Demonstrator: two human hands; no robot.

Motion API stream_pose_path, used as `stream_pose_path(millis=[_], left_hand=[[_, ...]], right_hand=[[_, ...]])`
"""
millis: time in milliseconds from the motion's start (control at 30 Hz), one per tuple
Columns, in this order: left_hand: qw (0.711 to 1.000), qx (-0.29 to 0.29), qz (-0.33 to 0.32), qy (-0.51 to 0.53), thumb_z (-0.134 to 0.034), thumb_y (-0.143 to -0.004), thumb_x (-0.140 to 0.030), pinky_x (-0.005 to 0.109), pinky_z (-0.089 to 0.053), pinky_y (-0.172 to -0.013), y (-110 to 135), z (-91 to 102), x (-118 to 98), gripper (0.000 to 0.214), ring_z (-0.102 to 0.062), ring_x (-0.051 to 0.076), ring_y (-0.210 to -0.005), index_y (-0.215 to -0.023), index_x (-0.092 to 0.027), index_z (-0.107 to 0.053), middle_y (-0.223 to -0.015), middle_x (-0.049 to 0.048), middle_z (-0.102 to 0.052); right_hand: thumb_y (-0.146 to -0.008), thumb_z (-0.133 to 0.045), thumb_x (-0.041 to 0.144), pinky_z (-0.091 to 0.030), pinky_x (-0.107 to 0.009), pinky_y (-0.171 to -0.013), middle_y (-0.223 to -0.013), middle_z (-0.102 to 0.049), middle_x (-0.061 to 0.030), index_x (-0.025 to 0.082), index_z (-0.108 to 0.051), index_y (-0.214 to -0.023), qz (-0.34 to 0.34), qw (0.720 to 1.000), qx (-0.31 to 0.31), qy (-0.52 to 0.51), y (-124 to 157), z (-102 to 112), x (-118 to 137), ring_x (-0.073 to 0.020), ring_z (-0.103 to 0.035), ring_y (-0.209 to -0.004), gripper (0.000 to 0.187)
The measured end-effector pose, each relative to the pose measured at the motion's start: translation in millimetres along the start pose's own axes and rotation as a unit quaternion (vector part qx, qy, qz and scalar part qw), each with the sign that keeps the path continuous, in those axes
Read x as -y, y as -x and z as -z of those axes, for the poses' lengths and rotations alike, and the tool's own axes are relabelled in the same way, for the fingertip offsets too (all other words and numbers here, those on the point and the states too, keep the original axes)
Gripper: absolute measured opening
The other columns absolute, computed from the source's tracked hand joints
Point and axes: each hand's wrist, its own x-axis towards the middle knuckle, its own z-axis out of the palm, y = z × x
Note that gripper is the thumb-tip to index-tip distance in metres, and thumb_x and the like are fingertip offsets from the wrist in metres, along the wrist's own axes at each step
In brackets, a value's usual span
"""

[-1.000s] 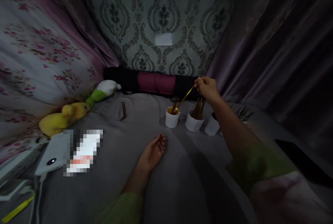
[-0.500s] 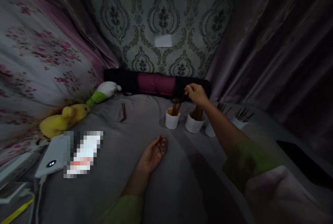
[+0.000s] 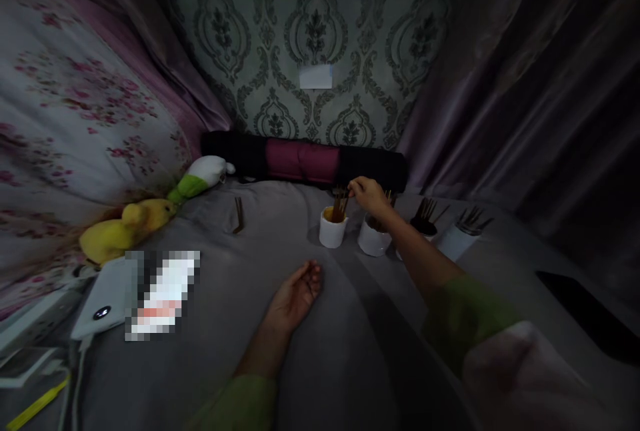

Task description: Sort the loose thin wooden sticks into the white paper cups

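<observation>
The right hand (image 3: 367,195) is pinched narrow — whether it grips anything, I cannot tell. Just left of it, near-upright brown sticks (image 3: 339,207) stand in a white cup (image 3: 332,237) — the left hand (image 3: 294,296), loosely open, lies farther off.

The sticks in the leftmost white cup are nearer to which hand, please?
Right: the right hand is beside the sticks; the left hand rests on the sheet, nearer the camera.

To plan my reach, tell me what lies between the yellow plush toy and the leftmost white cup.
In the head view, a thin brown item, too dim to identify, lies on the grey sheet between the yellow toy and leftmost cup.
</observation>
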Motion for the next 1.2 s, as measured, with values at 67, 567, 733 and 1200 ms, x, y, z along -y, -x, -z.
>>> stream_pose_path(millis=[67,567,733,1200], left_hand=[[1.000,-0.001,0.001,-0.001,-0.046,-0.084,-0.011,0.018,-0.045,-0.053,0,0.0,0,0.016,-0.054,0.008,-0.061,-0.081,-0.006,-0.061,-0.074,0.0072,-0.059],[1.000,0.002,0.001,-0.002,-0.047,-0.084,-0.011,0.018,-0.044,-0.052,-1,0.7,0,0.016,-0.053,0.007,-0.059,-0.081,-0.006,-0.061,-0.074,0.0073,-0.059],[1.000,0.007,0.005,0.001,-0.047,-0.084,-0.012,0.017,-0.044,-0.053,-1,0.9,0,0.017,-0.053,0.007,-0.060,-0.080,-0.006,-0.062,-0.073,0.0073,-0.059],[1.000,0.006,-0.003,-0.011,-0.047,-0.083,-0.011,0.018,-0.045,-0.054,-3,3.5,1,0.016,-0.055,0.008,-0.062,-0.080,-0.007,-0.062,-0.074,0.0074,-0.061]], right_hand=[[-0.085,-0.041,0.020,-0.037,-0.019,-0.061,-0.069,-0.065,-0.0017,0.014,-0.063,-0.080,-0.002,1.000,0.007,0.001,2,-3,-1,-0.0096,-0.056,-0.064,0.023],[-0.082,-0.047,0.022,-0.040,-0.020,-0.062,-0.073,-0.067,-0.0038,0.014,-0.064,-0.083,-0.069,0.998,-0.005,0.001,12,-14,1,-0.0119,-0.059,-0.068,0.019],[-0.082,-0.047,0.021,-0.040,-0.021,-0.063,-0.073,-0.068,-0.0037,0.015,-0.065,-0.082,-0.073,0.997,-0.005,0.000,11,-20,-3,-0.0122,-0.060,-0.068,0.019],[-0.080,-0.049,0.020,-0.039,-0.019,-0.059,-0.074,-0.068,-0.0036,0.015,-0.064,-0.079,-0.084,0.996,0.011,0.011,12,-23,1,-0.0113,-0.061,-0.069,0.016]])
